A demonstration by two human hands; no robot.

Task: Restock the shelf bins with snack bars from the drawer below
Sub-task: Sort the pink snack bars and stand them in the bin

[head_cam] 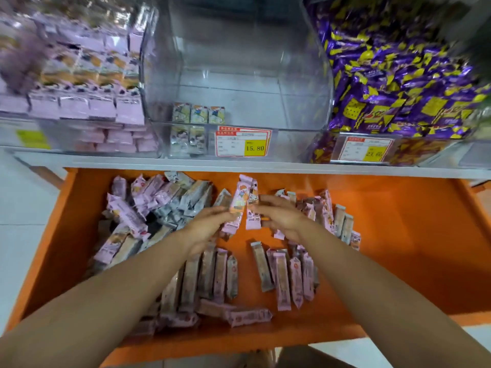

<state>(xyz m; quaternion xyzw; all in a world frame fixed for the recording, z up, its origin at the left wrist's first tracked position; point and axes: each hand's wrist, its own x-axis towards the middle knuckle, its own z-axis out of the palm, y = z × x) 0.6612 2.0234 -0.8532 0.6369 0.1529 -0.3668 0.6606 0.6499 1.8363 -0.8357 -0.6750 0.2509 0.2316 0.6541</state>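
forearms come in from the bottom edge over the pulled-out orange drawer (pixel 398 248), which is where the stock sits. closest in there's a neat row of pink foil-wrapped snack bars (pixel 210 274) lying side by side, with a second shorter row (pixel 287 277) near it on the right. a bit further in, both hands meet over the middle of the drawer. the left hand (pixel 210 224) pinches a long pink-and-orange wrapped bar (pixel 237 205) between thumb and fingertips. the right hand (pixel 279 216) has its fingers curled round another pink wrapped bar (pixel 252 208). the two bars stand up side by side, touching. off to the left of the hands is a loose jumbled heap of the same bars (pixel 148 208).

what could go wrong, imo: it's only a fingertip grip on slick wrappers, so a bar could slip on the way up and drop back into the drawer or onto the floor. the white shelf lip (pixel 239 166) hangs over the back of the drawer, so lifting straight up from back there could knock knuckles or bars on it.

further back, the curved clear plastic bin (pixel 239 62) in the middle is nearly bare. it has just a few small bars (pixel 198 114) at its front left, beside the red-and-yellow price tag (pixel 243 142). it's boxed in by a bin of pale pink packs (pixel 79 96) on the left and a heap of purple-and-yellow packets (pixel 398 75) on the right, so a sloppy drop could land next door.
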